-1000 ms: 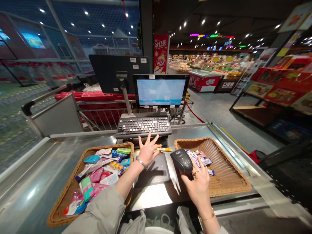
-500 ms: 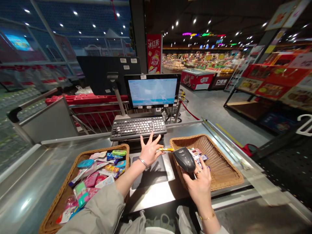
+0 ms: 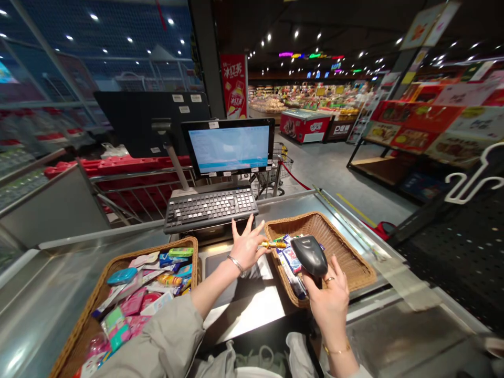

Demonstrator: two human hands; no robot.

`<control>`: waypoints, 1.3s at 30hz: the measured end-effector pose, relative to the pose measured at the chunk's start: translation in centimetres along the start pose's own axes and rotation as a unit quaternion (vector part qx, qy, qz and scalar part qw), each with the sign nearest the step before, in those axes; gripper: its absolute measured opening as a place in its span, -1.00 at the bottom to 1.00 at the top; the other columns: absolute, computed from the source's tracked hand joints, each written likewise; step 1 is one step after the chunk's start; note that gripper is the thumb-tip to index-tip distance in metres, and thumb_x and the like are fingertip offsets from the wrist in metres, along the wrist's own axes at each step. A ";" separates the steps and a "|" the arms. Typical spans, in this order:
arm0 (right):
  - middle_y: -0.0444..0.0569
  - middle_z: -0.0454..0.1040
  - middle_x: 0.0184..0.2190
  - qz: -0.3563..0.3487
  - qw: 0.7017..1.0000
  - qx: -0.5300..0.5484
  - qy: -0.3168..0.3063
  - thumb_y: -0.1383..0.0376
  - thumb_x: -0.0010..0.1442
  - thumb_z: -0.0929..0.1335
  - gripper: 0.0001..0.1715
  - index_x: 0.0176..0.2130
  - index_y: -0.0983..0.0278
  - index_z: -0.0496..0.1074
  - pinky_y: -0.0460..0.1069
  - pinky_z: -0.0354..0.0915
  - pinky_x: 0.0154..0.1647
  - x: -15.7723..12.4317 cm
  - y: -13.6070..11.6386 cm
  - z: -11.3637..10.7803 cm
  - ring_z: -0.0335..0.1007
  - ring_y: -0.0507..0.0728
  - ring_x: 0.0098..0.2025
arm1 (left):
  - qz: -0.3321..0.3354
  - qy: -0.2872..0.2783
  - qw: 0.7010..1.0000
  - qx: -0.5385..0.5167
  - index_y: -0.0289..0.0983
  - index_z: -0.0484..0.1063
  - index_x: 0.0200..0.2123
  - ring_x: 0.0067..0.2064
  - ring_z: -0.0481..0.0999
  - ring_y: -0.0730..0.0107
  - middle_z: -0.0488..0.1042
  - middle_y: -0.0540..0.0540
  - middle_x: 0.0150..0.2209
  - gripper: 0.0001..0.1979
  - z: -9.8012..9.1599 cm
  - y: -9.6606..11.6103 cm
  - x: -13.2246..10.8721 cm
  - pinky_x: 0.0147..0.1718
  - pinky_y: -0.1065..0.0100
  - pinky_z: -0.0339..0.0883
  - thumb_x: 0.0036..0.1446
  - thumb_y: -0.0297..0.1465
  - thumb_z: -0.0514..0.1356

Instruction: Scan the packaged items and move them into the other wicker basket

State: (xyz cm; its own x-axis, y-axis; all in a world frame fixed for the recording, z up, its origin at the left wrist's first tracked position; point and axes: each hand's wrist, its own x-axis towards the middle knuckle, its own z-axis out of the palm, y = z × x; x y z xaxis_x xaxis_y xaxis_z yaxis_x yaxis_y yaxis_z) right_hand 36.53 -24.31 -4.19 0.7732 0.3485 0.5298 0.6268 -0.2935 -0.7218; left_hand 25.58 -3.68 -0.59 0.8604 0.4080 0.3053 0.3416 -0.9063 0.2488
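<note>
My left hand point(image 3: 247, 245) pinches a small yellow stick-shaped item point(image 3: 273, 244) between thumb and forefinger, its other fingers spread, just at the left rim of the right wicker basket point(image 3: 346, 247). My right hand point(image 3: 329, 299) grips a black handheld barcode scanner point(image 3: 310, 254), its head raised over that basket's near left side. A few small packets point(image 3: 289, 259) lie in the right basket. The left wicker basket point(image 3: 118, 262) holds several colourful small packets.
A keyboard point(image 3: 210, 208) and a lit till screen point(image 3: 230, 148) stand behind my hands on the steel counter point(image 3: 55, 294). A black pad point(image 3: 236, 262) lies between the baskets. Red shopping baskets and a trolley stand beyond; shop shelves run on the right.
My left hand has carried the yellow item rightward to the right basket's rim. My right hand with the scanner has risen a little. The view has turned right.
</note>
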 end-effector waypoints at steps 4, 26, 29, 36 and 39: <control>0.18 0.52 -0.04 0.032 0.999 -0.005 0.022 -0.01 0.08 0.38 -0.54 -0.20 0.29 0.54 0.34 0.06 0.23 0.0 0.7 -1.0 0.20 0.36 0.25 | 0.014 -0.005 1.000 -0.001 -0.04 0.53 -0.15 0.42 -0.14 -0.08 0.27 -0.02 0.29 -0.79 0.5 0.7 0.8 0.15 -0.48 -0.70 0.19 -0.17 0.19; 0.31 0.48 -0.02 0.064 0.996 -0.010 0.060 0.02 0.09 0.39 -0.51 -0.23 0.40 0.56 0.29 0.10 0.25 0.3 1.4 -1.6 0.23 0.37 0.23 | -0.057 -0.025 0.998 0.001 -0.13 0.15 0.29 0.42 -0.17 -0.08 0.05 -0.23 0.38 -0.36 0.9 2.5 0.5 0.21 -0.47 -0.44 0.22 0.00 0.06; 0.26 0.48 0.01 0.049 0.998 0.029 0.035 0.07 0.11 0.39 -0.56 -0.18 0.38 0.55 0.23 0.17 0.22 0.1 0.1 -0.4 0.21 0.33 0.25 | -0.084 -0.036 0.996 0.005 -0.16 0.08 0.32 0.42 -0.20 -0.10 -0.01 -0.25 0.39 -0.29 0.0 1.4 -1.3 0.22 -0.46 -0.41 0.20 0.03 0.07; 0.18 0.47 0.04 -0.001 0.996 0.073 -0.060 0.10 0.13 0.39 -0.59 -0.12 0.32 0.54 0.22 0.15 0.24 -1.0 -2.0 3.0 0.19 0.28 0.27 | -0.136 -0.039 0.990 0.024 -0.17 -0.20 0.39 0.43 -0.21 -0.05 -0.05 -0.29 0.40 -0.17 -2.0 -2.0 -7.2 0.25 -0.38 -0.42 0.21 0.01 0.07; 0.20 0.45 0.06 -0.013 0.992 0.095 -0.084 0.07 0.12 0.39 -0.58 -0.16 0.34 0.55 0.20 0.17 0.23 -1.5 -2.8 4.5 0.22 0.29 0.25 | -0.176 -0.048 0.983 0.028 -0.18 -0.18 0.39 0.43 -0.23 -0.04 -0.08 -0.27 0.41 -0.17 -2.8 -3.2 -10.0 0.27 -0.35 -0.37 0.21 0.02 0.06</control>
State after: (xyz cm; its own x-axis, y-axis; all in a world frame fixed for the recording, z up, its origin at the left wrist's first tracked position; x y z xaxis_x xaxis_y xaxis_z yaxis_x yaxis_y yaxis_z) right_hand 33.25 -20.02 -4.97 0.7201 0.5024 0.4786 0.6045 -0.1155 -0.7882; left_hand 14.88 -4.55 -1.90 0.7153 0.6883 0.1208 0.6431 -0.7160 0.2716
